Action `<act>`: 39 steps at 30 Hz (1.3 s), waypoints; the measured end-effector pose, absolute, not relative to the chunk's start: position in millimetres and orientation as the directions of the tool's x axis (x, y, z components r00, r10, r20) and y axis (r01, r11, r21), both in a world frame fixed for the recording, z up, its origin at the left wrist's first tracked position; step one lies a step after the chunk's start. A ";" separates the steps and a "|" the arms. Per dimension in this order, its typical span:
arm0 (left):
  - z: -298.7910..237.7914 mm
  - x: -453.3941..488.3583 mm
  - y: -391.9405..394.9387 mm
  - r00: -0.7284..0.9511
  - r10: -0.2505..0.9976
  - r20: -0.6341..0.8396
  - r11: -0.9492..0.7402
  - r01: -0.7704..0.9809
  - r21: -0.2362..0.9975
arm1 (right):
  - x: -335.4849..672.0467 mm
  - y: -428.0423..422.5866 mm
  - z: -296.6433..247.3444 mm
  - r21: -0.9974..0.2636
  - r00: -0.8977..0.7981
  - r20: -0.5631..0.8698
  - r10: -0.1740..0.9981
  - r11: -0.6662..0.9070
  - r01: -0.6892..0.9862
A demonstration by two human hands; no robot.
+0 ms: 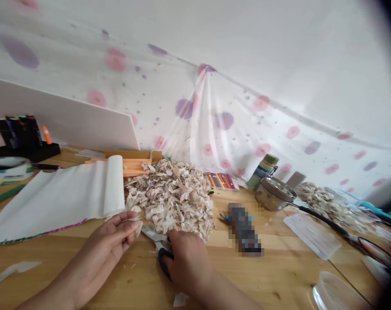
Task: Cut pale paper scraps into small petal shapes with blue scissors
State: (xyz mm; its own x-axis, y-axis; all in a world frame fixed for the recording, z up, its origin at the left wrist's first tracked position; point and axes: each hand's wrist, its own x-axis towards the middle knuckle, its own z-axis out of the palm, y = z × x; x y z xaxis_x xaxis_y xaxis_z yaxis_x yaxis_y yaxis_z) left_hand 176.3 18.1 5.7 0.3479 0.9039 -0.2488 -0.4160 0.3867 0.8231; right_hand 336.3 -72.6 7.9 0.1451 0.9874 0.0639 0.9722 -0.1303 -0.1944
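My right hand (185,258) is closed round the dark handles of a pair of scissors (156,241), whose silver blades point left toward my left hand. My left hand (113,239) pinches a small pale paper scrap (137,221) between thumb and fingers, right at the blade tips. Just behind both hands lies a large heap of cut paper scraps (172,198) on the wooden table (69,254). A partly unrolled white paper roll (114,185) lies to the left of the heap.
Markers in a black stand (24,137) and a tape roll (8,170) sit far left. Coloured pencils (221,181), a metal pot (274,193), a green bottle (263,170), a second scrap pile (324,202) and clear plastic lids (337,295) lie right. A spotted cloth (214,120) hangs behind.
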 end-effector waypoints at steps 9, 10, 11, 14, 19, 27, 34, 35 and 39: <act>3.9 178.5 15.4 0.380 0.883 -0.276 0.423 -0.390 0.818 | 332.0 -75.5 8.9 -0.220 0.115 0.114 0.987 -0.088 0.972; 3.3 178.1 14.9 0.400 0.877 -0.267 0.427 -0.392 0.815 | 331.7 -75.9 9.2 -0.228 0.123 0.130 0.984 -0.091 0.969; 2.8 177.8 14.4 0.414 0.872 -0.260 0.429 -0.394 0.813 | 331.9 -76.5 9.5 -0.238 0.130 0.148 0.980 -0.092 0.967; 1.7 177.1 14.1 0.429 0.867 -0.253 0.432 -0.395 0.811 | 341.2 -82.0 11.8 -0.278 0.147 0.226 0.963 -0.081 0.957; 5.0 175.5 12.4 0.461 0.857 -0.229 0.427 -0.391 0.815 | 412.8 -116.3 14.4 -0.348 0.276 0.420 0.864 -0.128 0.929; -2.1 175.7 10.3 0.481 0.848 -0.221 0.419 -0.355 0.836 | 523.8 -205.1 -23.3 -0.370 0.414 0.609 0.676 -0.220 0.903; -12.2 178.3 20.2 0.455 0.855 -0.250 0.430 -0.348 0.833 | 513.4 -205.3 -36.0 -0.381 0.426 0.588 0.687 -0.230 0.896; -11.8 178.1 20.3 0.456 0.854 -0.251 0.431 -0.348 0.833 | 511.4 -203.8 -35.0 -0.383 0.430 0.577 0.695 -0.235 0.893; -12.1 176.8 18.6 0.480 0.845 -0.236 0.430 -0.349 0.833 | 508.8 -201.2 -34.1 -0.402 0.460 0.557 0.692 -0.260 0.878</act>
